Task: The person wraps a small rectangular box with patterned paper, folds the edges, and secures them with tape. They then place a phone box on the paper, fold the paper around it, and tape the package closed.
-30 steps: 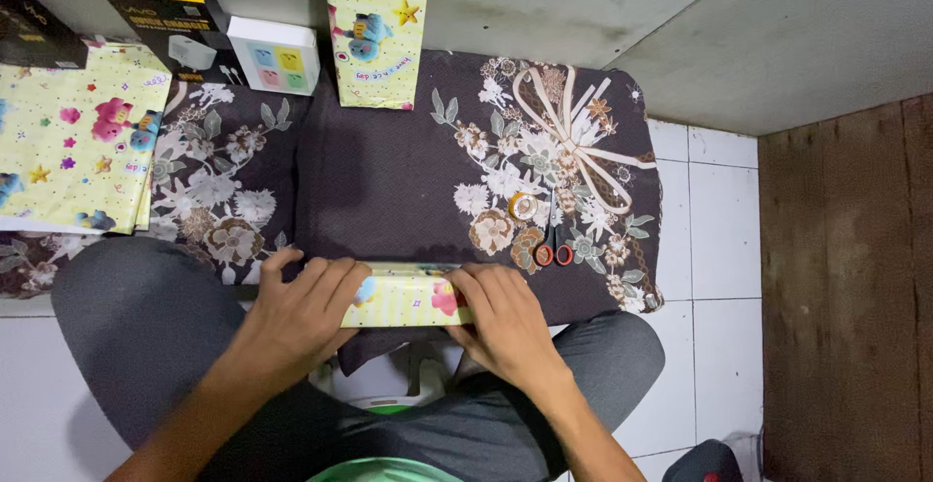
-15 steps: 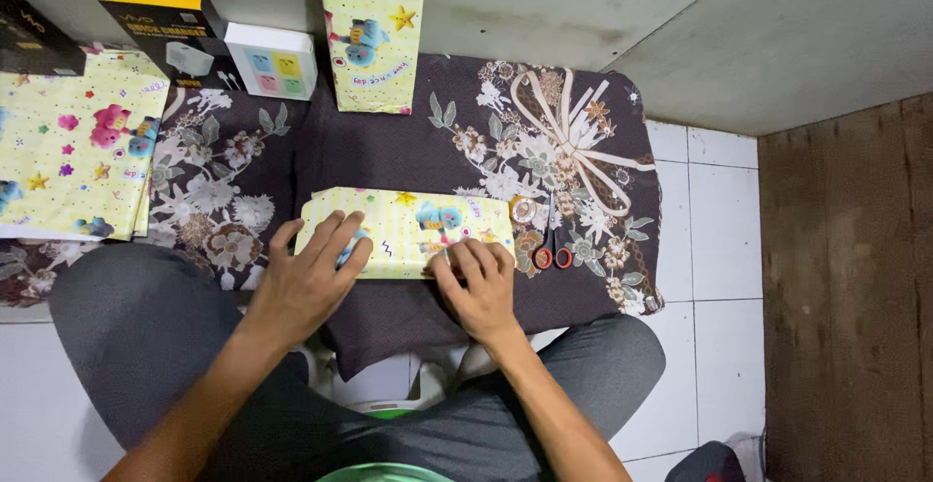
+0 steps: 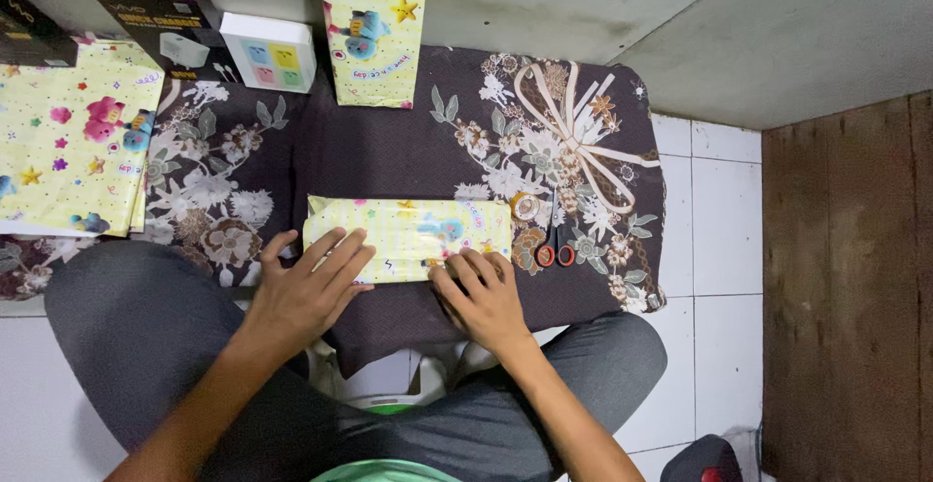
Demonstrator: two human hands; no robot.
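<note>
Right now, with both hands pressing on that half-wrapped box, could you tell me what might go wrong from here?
1. Both hands, left hand and right hand, only press the near edge of the wrapped box; if either lifts, the paper may spring open.
2. The tape roll and scissors lie just past the box's right end; reaching for them frees that fold.
3. The box sits near the front edge of the floral cloth, so it could slide toward the lap.
</note>
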